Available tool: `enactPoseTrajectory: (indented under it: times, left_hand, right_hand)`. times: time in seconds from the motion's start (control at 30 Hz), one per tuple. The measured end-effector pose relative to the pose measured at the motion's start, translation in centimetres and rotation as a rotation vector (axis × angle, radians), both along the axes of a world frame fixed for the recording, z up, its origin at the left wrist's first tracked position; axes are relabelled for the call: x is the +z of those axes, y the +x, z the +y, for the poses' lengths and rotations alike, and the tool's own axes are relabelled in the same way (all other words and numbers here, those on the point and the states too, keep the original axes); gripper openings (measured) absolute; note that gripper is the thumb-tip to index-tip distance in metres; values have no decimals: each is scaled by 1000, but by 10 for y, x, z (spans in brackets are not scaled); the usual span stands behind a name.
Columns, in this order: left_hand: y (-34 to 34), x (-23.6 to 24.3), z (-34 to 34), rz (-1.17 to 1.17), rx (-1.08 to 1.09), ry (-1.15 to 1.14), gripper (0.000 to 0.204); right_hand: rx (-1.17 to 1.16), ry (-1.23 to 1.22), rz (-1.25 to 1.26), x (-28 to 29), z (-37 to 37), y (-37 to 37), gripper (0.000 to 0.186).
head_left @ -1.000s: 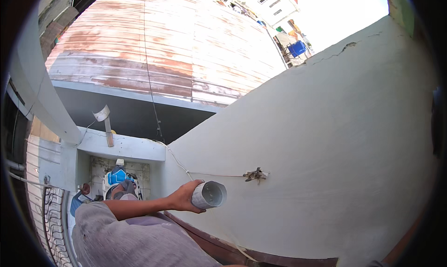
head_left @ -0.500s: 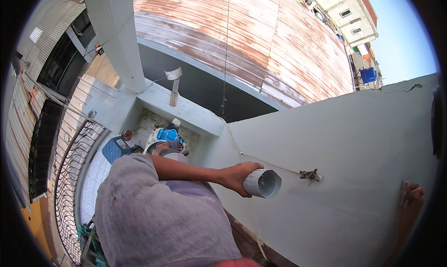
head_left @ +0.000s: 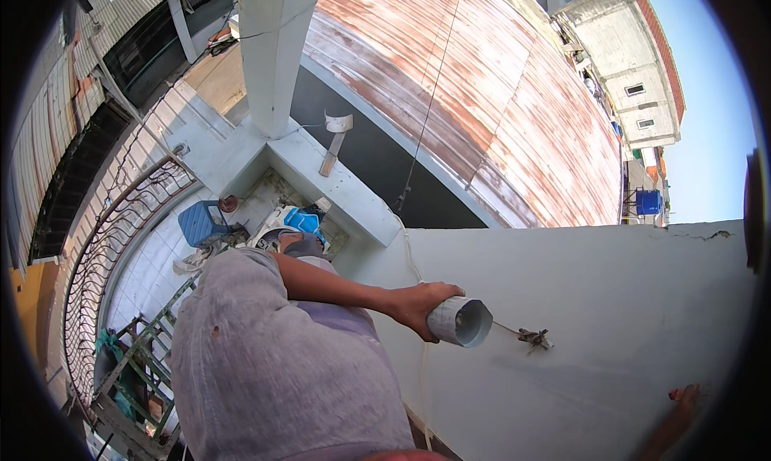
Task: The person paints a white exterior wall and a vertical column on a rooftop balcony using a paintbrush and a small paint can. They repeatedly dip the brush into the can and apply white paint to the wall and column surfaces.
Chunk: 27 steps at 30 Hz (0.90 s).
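A person in a grey shirt point(head_left: 281, 369) stretches a left hand point(head_left: 418, 307) over a balcony, gripping a grey can point(head_left: 446, 320) in front of a pale wall point(head_left: 610, 292). Fingers and thumb spread wide around the can's side and clamp on it, apparently so that its open end stays clear; that end faces right, and its contents cannot be made out. At lower right, the right hand point(head_left: 679, 413) is at the wall, a red spot at its fingertips. Whether those fingers are apart or together, hold anything or touch the wall, cannot be told in the dim rim of the view.

Beyond the can, a weathered fitting point(head_left: 536, 339) sits on the wall at the end of a cord, seemingly as its anchor. Farther off, a blue stool point(head_left: 202, 222) stands on the tiles inside a curved railing point(head_left: 120, 206), likely there as a barrier. Past the ledge point(head_left: 333, 189) spreads a rust-streaked roof point(head_left: 450, 83), with a blue tank point(head_left: 647, 202) in the distance.
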<state>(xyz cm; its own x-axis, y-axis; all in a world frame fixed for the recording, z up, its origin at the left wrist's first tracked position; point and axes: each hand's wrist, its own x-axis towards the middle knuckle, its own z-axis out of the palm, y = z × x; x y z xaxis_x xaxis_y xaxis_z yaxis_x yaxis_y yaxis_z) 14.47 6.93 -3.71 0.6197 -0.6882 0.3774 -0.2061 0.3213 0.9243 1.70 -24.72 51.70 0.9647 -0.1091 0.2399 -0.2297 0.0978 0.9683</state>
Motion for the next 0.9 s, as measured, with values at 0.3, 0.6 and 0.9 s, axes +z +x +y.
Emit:
enactPoseTrajectory:
  times: [0.3, 0.6, 0.9]
  left_hand:
    - [-3, 15, -7, 5, -37, 150, 96]
    - [-31, 7, -57, 61, -361, 89, 82]
    - [-52, 17, -74, -7, -571, 268, 95]
  right_hand:
    - [230, 1087, -546, 72, 22, -25, 12]
    - [136, 185, -596, 109, 55, -170, 7]
    - [82, 1220, -767, 41, 80, -151, 15]
